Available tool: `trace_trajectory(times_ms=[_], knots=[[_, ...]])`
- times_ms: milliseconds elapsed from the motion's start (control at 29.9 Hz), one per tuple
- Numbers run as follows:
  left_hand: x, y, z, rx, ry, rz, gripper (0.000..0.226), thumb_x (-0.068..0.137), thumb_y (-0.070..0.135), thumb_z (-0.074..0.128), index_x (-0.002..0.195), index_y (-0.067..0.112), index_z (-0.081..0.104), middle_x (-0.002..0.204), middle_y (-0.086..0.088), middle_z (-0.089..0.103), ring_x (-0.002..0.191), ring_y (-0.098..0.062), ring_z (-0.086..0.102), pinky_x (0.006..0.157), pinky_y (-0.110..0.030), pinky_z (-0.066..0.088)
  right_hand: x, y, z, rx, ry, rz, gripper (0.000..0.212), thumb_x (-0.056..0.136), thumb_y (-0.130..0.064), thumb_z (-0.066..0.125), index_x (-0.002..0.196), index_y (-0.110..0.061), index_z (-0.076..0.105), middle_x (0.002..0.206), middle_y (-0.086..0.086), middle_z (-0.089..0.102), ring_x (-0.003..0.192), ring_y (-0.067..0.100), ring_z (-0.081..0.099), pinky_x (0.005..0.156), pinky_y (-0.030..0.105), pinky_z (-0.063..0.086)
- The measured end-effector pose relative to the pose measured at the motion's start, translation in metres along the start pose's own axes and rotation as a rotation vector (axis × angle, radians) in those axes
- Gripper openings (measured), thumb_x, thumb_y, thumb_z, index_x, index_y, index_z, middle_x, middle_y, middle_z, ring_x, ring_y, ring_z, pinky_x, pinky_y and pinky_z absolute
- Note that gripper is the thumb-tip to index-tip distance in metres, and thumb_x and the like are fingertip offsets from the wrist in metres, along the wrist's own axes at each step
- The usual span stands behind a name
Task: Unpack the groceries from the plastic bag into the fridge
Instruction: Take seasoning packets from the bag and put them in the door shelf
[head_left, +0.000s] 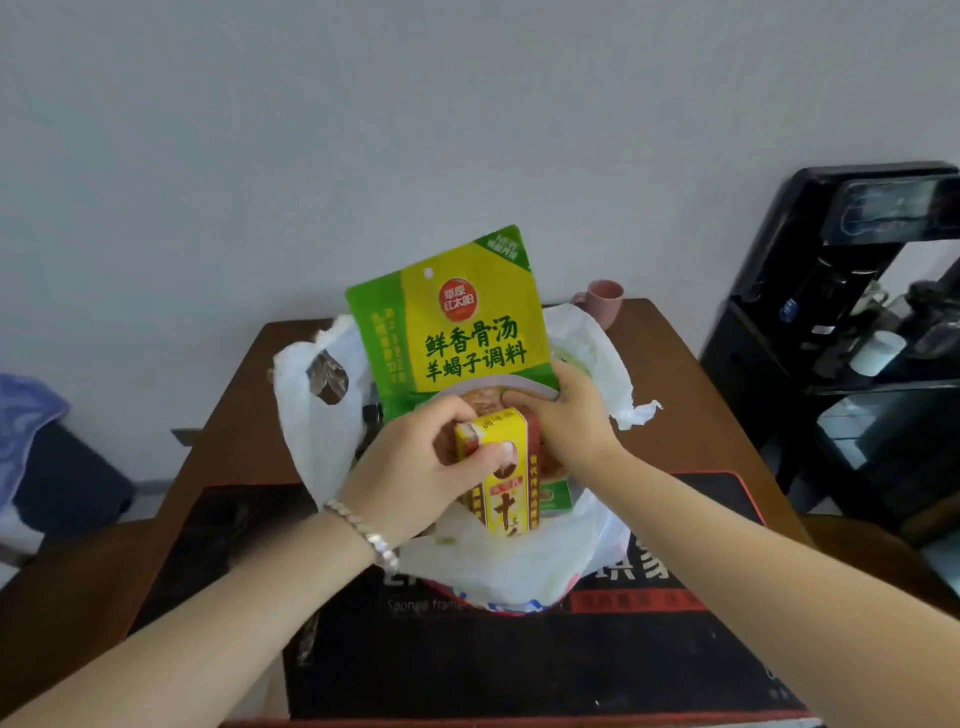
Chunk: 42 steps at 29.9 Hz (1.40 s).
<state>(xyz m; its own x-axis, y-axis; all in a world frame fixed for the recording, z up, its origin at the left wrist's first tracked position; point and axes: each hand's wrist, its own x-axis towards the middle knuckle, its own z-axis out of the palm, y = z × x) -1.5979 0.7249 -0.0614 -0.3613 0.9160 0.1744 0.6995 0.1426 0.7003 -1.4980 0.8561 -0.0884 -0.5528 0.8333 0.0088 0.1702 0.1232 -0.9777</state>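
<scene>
A white plastic bag (519, 566) stands open on the brown table (670, 374). My left hand (415, 467) grips a small yellow and red box (506, 493) by its top end, just above the bag's mouth. My right hand (566, 415) holds a large green and yellow seasoning pouch (457, 327) by its lower edge, upright behind the box. Both items are lifted above the bag. Dark items lie inside the bag, mostly hidden. No fridge is in view.
A black mat (519, 665) with red trim covers the table's near part, under the bag. A pink mug (602, 301) stands at the table's far edge. A black water dispenser (857, 322) stands to the right. A dark bin with blue cloth (36, 441) is at left.
</scene>
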Motion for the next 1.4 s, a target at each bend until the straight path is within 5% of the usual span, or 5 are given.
trace_trajectory(times_ms=[267, 668, 802, 1169, 1403], knots=[[0.034, 0.015, -0.038, -0.264, 0.080, 0.198, 0.023, 0.072, 0.021, 0.078, 0.073, 0.030, 0.057, 0.072, 0.017, 0.069, 0.064, 0.003, 0.065, 0.057, -0.013, 0.052, -0.022, -0.081, -0.036, -0.025, 0.519, -0.261, 0.015, 0.086, -0.011, 0.065, 0.091, -0.024, 0.062, 0.082, -0.020, 0.064, 0.077, -0.008, 0.060, 0.074, 0.013, 0.050], [0.025, 0.149, 0.050, -0.146, -0.460, 0.767, 0.015, 0.075, 0.040, 0.072, 0.079, 0.035, 0.059, 0.078, 0.008, 0.065, 0.075, -0.012, 0.062, 0.070, -0.032, 0.051, -0.244, -0.087, -0.135, -0.412, 1.260, -0.015, 0.021, 0.085, -0.004, 0.063, 0.101, -0.018, 0.064, 0.094, 0.000, 0.069, 0.093, 0.018, 0.064, 0.088, 0.034, 0.052], [-0.056, 0.221, 0.106, -0.142, -0.671, 1.000, 0.019, 0.079, 0.042, 0.068, 0.086, 0.028, 0.059, 0.083, 0.008, 0.062, 0.081, -0.015, 0.061, 0.075, -0.033, 0.050, -0.385, -0.075, -0.144, -0.491, 1.504, 0.183, 0.019, 0.085, -0.002, 0.059, 0.094, -0.018, 0.065, 0.091, -0.001, 0.069, 0.089, 0.017, 0.062, 0.073, 0.012, 0.049], [-0.388, 0.389, 0.201, -0.153, -1.039, 1.458, 0.027, 0.079, 0.053, 0.062, 0.086, 0.027, 0.060, 0.089, 0.007, 0.066, 0.082, -0.016, 0.062, 0.070, -0.032, 0.052, -0.762, -0.082, -0.090, -0.591, 2.077, 0.641, 0.040, 0.085, -0.024, 0.055, 0.124, -0.013, 0.056, 0.116, 0.006, 0.066, 0.110, 0.027, 0.060, 0.090, 0.043, 0.052], [-0.597, 0.477, 0.236, -0.262, -1.152, 1.603, 0.023, 0.077, 0.055, 0.063, 0.074, 0.033, 0.056, 0.080, 0.006, 0.065, 0.076, -0.015, 0.063, 0.064, -0.029, 0.053, -0.947, -0.109, -0.056, -0.678, 2.381, 0.744, 0.031, 0.090, -0.020, 0.061, 0.120, -0.009, 0.058, 0.100, -0.001, 0.064, 0.103, 0.024, 0.060, 0.086, 0.033, 0.046]])
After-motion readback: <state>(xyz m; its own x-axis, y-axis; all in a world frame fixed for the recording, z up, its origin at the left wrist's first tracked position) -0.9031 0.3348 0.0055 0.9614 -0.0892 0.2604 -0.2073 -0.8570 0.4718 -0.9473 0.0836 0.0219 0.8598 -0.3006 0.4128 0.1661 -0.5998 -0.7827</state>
